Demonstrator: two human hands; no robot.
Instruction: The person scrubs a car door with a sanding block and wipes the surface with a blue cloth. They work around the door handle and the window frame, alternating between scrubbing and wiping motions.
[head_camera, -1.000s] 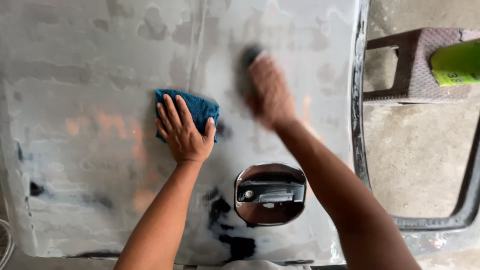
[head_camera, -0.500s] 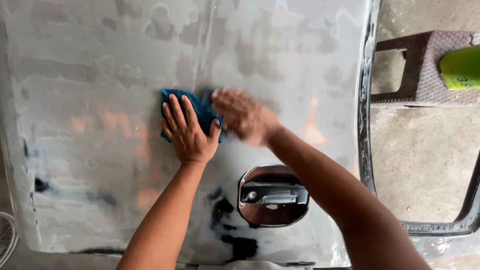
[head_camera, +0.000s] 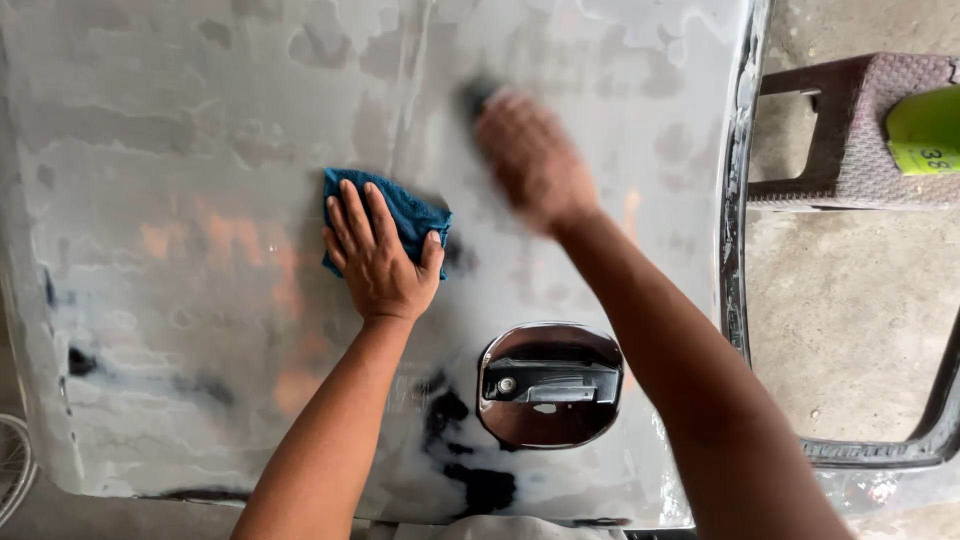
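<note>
Head view: our left hand (head_camera: 380, 255) presses spread fingers on the blue cloth (head_camera: 410, 215), steadying us on the car door (head_camera: 180, 120); our blurred right hand (head_camera: 530, 160) grips a dark pad (head_camera: 478, 95).

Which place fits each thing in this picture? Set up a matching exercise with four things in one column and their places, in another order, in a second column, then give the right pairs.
Things:
1. blue cloth
2. door handle
3. brown stool
4. right hand

Places:
A. on the concrete floor, right of the panel
B. blurred, on the upper middle of the sanded panel
C. flat under the left hand
D. in a chrome recess near the panel's lower edge

Pairs: 1-C, 2-D, 3-A, 4-B
</note>
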